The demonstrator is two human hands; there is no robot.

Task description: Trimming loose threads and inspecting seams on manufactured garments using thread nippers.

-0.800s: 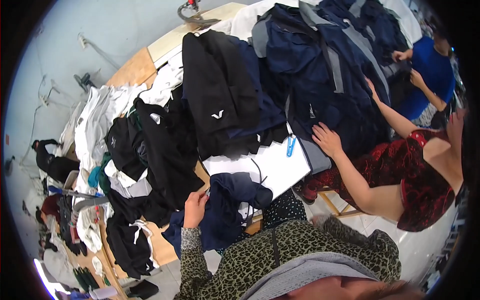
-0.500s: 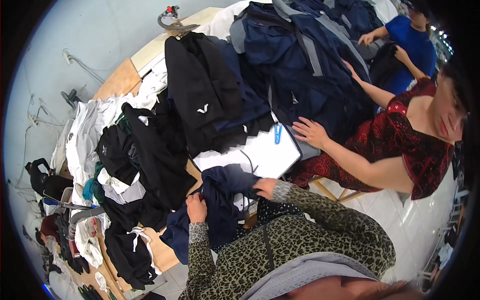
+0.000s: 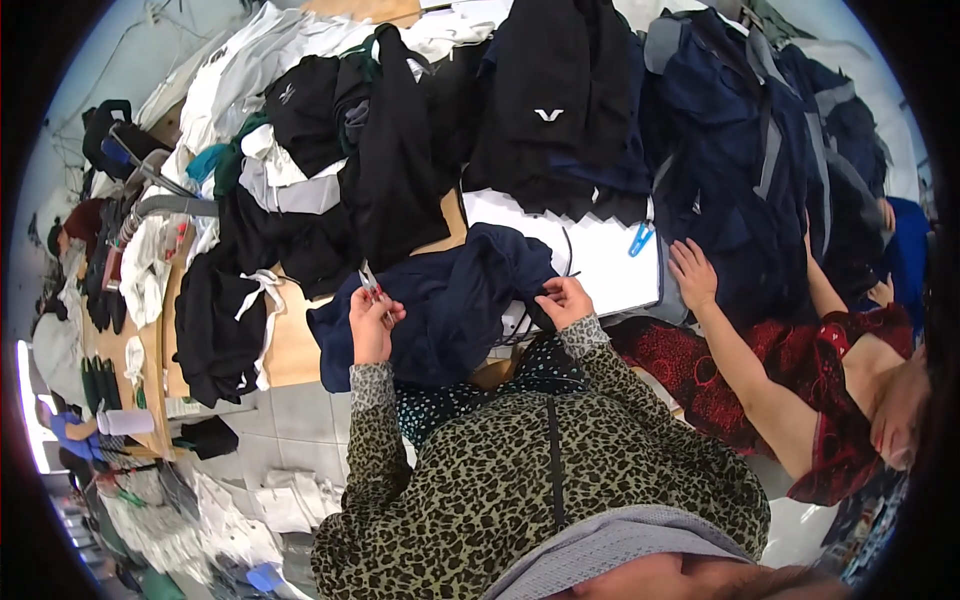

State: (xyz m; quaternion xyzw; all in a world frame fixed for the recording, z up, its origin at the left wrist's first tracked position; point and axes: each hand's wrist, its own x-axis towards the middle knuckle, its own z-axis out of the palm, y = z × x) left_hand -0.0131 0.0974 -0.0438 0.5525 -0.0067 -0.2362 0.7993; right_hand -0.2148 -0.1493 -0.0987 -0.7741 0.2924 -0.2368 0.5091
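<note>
A navy garment [image 3: 440, 290] lies bunched at the table's front edge, partly over my lap. My left hand [image 3: 373, 330] is closed on a small pair of thread snips [image 3: 370, 280], blades pointing up, above the garment's left part. At the garment's right end, my right hand [image 3: 567, 303] pinches its edge between thumb and fingers. Under and beyond the garment is a white sheet [image 3: 605, 265] with a dark cord across it. A blue clip [image 3: 640, 240] rests at the sheet's right side.
Black garments [image 3: 560, 110] are piled beyond the sheet, with white clothes [image 3: 240, 75] farther left. On the right, a co-worker in a red patterned dress [image 3: 750, 370] has a hand [image 3: 692, 275] on navy and grey garments [image 3: 740, 170]. A black garment with white ties [image 3: 222, 325] lies left.
My view has turned, so the table appears farther right. My left hand has lifted off the garment, and the snips now show in it. My right hand stays at the garment's right end.
</note>
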